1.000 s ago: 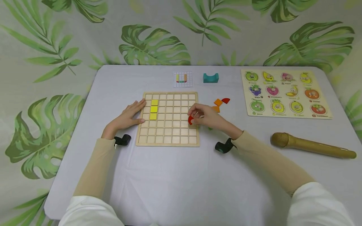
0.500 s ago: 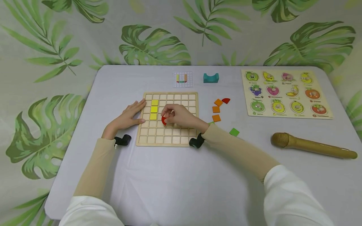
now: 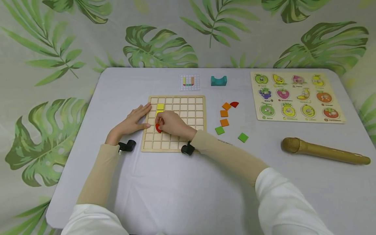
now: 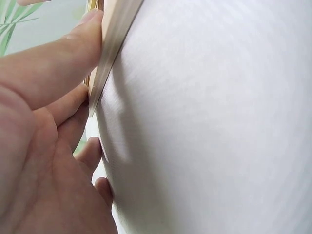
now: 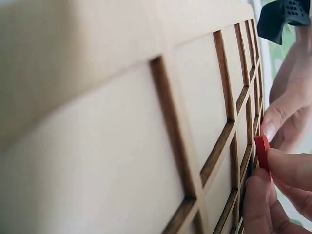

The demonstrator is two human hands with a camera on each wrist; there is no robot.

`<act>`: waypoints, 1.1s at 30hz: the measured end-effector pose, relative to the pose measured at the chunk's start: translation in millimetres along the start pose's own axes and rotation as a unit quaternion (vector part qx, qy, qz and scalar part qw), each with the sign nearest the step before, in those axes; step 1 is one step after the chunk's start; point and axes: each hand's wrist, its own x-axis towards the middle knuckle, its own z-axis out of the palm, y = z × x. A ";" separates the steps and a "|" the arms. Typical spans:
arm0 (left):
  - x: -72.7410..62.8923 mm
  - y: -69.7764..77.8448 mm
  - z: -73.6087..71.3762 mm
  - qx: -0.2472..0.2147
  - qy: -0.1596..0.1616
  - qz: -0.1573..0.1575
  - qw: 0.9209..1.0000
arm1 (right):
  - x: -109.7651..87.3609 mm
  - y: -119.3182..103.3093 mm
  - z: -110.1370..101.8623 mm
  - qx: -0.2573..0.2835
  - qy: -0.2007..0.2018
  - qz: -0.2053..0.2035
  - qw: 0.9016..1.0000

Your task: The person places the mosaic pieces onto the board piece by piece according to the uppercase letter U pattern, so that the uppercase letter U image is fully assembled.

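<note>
A wooden grid board [image 3: 182, 145] lies on the table, with yellow square tiles [image 3: 160, 106] in a column of its cells near the left side. My right hand [image 3: 174, 124] pinches a red quarter-circle tile [image 3: 158, 128] between thumb and fingers, right at the cell below the yellow column. In the right wrist view the red tile [image 5: 262, 152] stands close to the grid's ridges. My left hand [image 3: 132, 121] rests on the board's left edge, thumb and fingers extended; in the left wrist view the thumb [image 4: 87, 41] presses against the board's side [image 4: 114, 48].
Right of the board lie orange tiles [image 3: 224, 113], another red quarter-circle [image 3: 234, 104] and green tiles [image 3: 243, 137]. Behind it are a pattern card [image 3: 189, 82] and a teal arch block [image 3: 218, 81]. A fruit puzzle board [image 3: 296, 98] and a brown microphone [image 3: 326, 151] lie farther right.
My right hand has carried the red quarter-circle tile leftward across the board to the cell under the yellow tiles. The left hand has stayed in place.
</note>
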 end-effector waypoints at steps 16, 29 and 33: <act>-0.3 -2.4 0.1 -0.002 0.003 0.004 1.000 | 0.6 -2.2 3.8 -0.053 -0.005 -0.026 0.998; 1.7 -3.2 0.5 0.000 -0.002 0.002 1.000 | -18.3 18.5 -15.9 0.060 0.008 -0.034 0.998; 1.2 -3.9 1.0 0.001 0.000 0.005 1.000 | -16.8 16.7 -11.3 0.038 0.001 -0.040 0.998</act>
